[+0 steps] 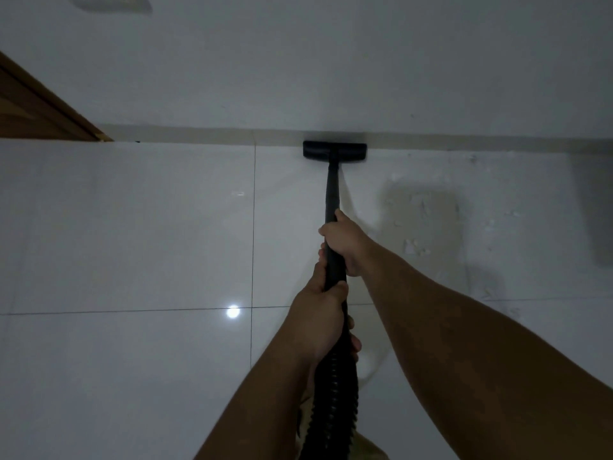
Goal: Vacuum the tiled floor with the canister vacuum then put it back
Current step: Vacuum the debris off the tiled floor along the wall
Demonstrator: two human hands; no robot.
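A black vacuum wand [332, 194] runs from my hands out to a flat black floor head [335, 150] that sits on the white tiled floor [132, 227], right against the skirting. My right hand [345, 242] grips the wand higher up. Just behind it, my left hand [323, 313] grips the wand where the ribbed black hose [335, 400] begins. The hose drops out of view at the bottom edge. The canister itself is not in view.
A white wall [331, 78] with a beige skirting strip [199, 134] closes the far side. A brown wooden door frame [39, 111] stands at the left. Pale dust and debris [424, 210] lie on the tiles right of the wand. A dark object [597, 210] stands at the right edge.
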